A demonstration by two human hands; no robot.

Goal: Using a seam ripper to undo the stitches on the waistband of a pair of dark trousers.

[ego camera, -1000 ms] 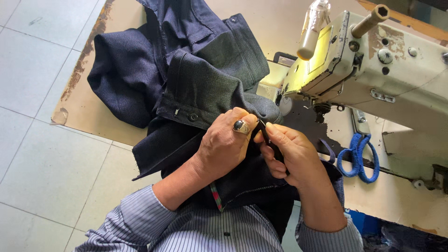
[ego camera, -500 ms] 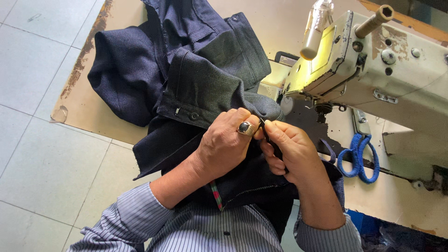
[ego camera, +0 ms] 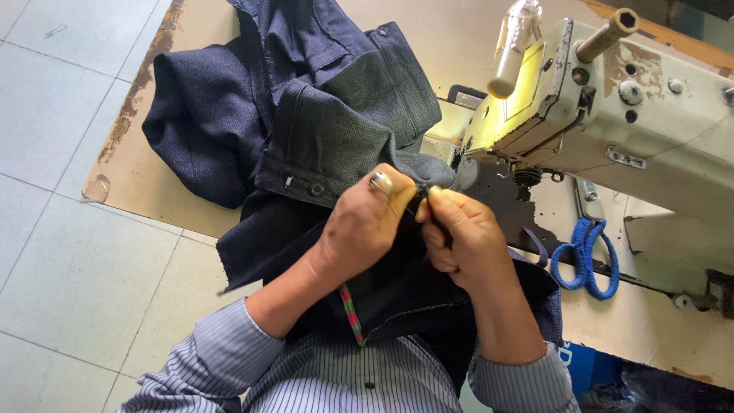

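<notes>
Dark navy trousers (ego camera: 306, 130) lie bunched over the sewing table (ego camera: 138, 168) and hang down into my lap. My left hand (ego camera: 363, 226), with a ring on one finger, pinches a fold of the dark cloth near the waistband with its button (ego camera: 316, 189). My right hand (ego camera: 462, 237) grips the same fold just to the right, fingertips almost touching the left ones. Both hands sit in front of the cream sewing machine (ego camera: 612, 107). What lies between the fingertips is too small to tell.
Blue-handled scissors (ego camera: 585, 256) lie on the table right of my right hand, under the machine's arm. The table's worn left edge meets a pale tiled floor (ego camera: 61, 252). My striped shirt sleeves fill the bottom of the view.
Both hands stay pinched together on the cloth, with only small finger shifts. The view has drifted slightly.
</notes>
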